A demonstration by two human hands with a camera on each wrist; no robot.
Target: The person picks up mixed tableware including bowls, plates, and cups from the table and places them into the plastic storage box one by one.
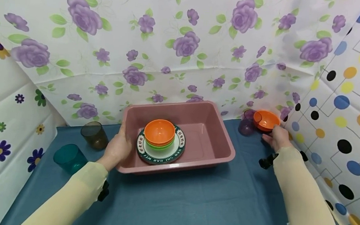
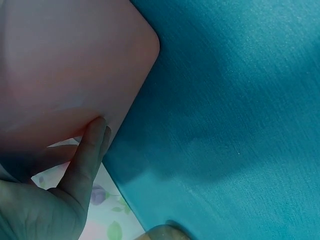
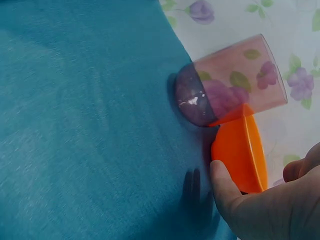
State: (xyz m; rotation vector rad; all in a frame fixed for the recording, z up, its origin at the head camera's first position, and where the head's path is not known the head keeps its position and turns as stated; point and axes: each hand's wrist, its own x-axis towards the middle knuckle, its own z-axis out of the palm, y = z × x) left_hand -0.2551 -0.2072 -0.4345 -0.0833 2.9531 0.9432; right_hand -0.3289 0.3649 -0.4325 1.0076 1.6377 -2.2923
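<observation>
A pink plastic tub [image 1: 216, 137] stands on the blue cloth in the head view. Inside it a green-rimmed white plate [image 1: 176, 151] carries an orange bowl [image 1: 159, 131] stacked on a green bowl [image 1: 161, 147]. My left hand [image 1: 117, 148] holds the tub's left rim, fingers against its outer wall [image 2: 75, 75]. At the back right my right hand [image 1: 277, 137] pinches a second orange bowl [image 1: 265, 120], thumb on its outside [image 3: 227, 187]. This bowl [image 3: 240, 152] is tilted and touches a purple tumbler [image 3: 230, 80].
A brown tumbler [image 1: 94, 134] and a teal tumbler [image 1: 68, 157] stand left of the tub. Flowered sheets form the back and left walls, and a dotted sheet [image 1: 352, 124] closes the right side. Blue cloth [image 1: 191, 206] covers the table in front.
</observation>
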